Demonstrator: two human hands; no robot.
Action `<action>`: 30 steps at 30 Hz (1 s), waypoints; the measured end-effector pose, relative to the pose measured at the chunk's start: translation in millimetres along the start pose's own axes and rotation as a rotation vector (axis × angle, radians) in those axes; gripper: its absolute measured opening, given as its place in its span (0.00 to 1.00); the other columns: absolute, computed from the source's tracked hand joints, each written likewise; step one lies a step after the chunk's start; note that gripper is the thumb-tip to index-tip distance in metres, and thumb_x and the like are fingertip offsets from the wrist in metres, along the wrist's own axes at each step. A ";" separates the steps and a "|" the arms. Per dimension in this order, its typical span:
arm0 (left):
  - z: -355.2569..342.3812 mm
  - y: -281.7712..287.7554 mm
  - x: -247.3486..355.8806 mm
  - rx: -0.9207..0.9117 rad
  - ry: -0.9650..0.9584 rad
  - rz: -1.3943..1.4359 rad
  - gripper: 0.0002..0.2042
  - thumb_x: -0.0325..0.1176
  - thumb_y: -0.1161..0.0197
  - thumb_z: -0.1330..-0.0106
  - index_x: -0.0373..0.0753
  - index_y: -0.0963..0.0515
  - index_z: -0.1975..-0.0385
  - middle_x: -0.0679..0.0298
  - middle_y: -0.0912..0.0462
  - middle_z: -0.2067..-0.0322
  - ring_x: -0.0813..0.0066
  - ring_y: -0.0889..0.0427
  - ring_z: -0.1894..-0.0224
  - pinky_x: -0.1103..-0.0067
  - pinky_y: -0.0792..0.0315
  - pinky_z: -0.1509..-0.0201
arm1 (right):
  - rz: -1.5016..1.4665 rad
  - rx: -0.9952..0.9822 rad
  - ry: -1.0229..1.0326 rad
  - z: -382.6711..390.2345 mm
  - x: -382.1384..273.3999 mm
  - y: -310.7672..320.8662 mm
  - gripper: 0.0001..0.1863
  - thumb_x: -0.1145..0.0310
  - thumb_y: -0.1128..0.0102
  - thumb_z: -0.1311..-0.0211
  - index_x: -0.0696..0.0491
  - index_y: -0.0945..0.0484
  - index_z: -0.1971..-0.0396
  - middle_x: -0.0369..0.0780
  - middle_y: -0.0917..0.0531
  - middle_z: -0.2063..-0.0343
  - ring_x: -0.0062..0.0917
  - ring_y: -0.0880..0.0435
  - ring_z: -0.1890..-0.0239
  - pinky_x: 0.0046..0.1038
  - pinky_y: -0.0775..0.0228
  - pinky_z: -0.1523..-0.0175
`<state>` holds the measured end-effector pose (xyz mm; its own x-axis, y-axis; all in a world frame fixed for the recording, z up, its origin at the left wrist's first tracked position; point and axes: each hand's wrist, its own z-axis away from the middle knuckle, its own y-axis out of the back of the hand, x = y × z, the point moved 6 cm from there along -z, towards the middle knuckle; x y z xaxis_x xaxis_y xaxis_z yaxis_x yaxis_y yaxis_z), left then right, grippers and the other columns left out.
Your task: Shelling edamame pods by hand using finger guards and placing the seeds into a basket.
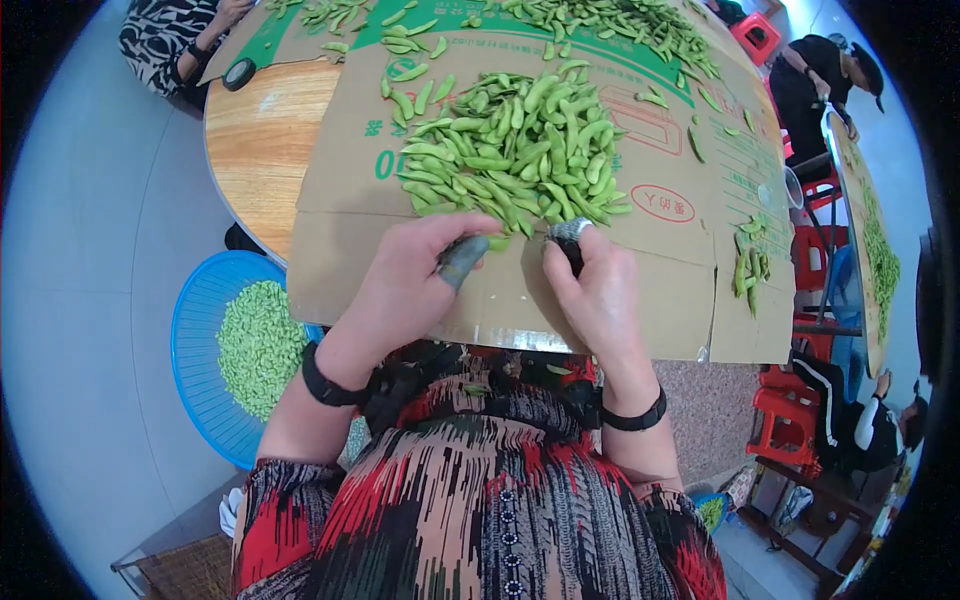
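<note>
A heap of green soybean pods (520,140) lies on flattened cardboard (620,305) in front of me. My left hand (410,275) is at the heap's near edge, its thumb in a grey cover, thumb and index finger closed by a small green pod (497,243). Close to its right, my right hand (598,285) is closed too, with a dark and grey covering on a finger. What its fingers hold, if anything, is hidden. Both wrists wear black bands.
Shelled beans fill part of a blue basket (190,360) below the table's left side. More pods (640,35) spread across the far cardboard, and a small bunch (750,265) lies right. Other people sit at far left and right, near red stools (785,425).
</note>
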<state>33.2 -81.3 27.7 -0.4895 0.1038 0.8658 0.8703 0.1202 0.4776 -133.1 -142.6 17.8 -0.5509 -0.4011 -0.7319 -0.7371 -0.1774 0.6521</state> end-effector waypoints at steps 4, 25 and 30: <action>6.7 -7.8 -3.5 -0.031 0.130 0.074 0.15 0.22 0.45 0.43 0.36 0.25 0.55 0.56 0.22 0.73 0.68 0.23 0.69 0.77 0.30 0.62 | -0.012 0.024 0.027 -2.5 -7.8 3.9 0.10 0.67 0.43 0.45 0.59 0.27 0.77 0.49 0.23 0.84 0.44 0.23 0.80 0.39 0.32 0.75; -0.1 -25.8 -9.6 0.010 0.027 0.576 0.12 0.26 0.41 0.41 0.36 0.24 0.56 0.65 0.23 0.76 0.80 0.29 0.77 0.86 0.36 0.76 | -0.843 -0.321 -0.330 15.8 -8.7 -13.0 0.09 0.65 0.51 0.35 0.54 0.29 0.70 0.27 0.31 0.83 0.09 0.38 0.83 0.14 0.48 0.79; 0.0 -43.8 -22.0 0.040 0.358 1.253 0.09 0.26 0.44 0.38 0.35 0.23 0.59 0.67 0.20 0.71 0.89 0.36 0.80 0.90 0.44 0.78 | -0.937 -0.474 -0.310 24.6 -9.3 -14.3 0.10 0.63 0.60 0.31 0.53 0.33 0.68 0.27 0.34 0.83 0.09 0.40 0.82 0.14 0.49 0.78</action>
<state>5.8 -88.8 -12.2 0.6959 -0.1004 0.7111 0.7165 0.1634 -0.6782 -127.1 -114.3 10.4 0.0263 0.3053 -0.9519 -0.7259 -0.6489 -0.2282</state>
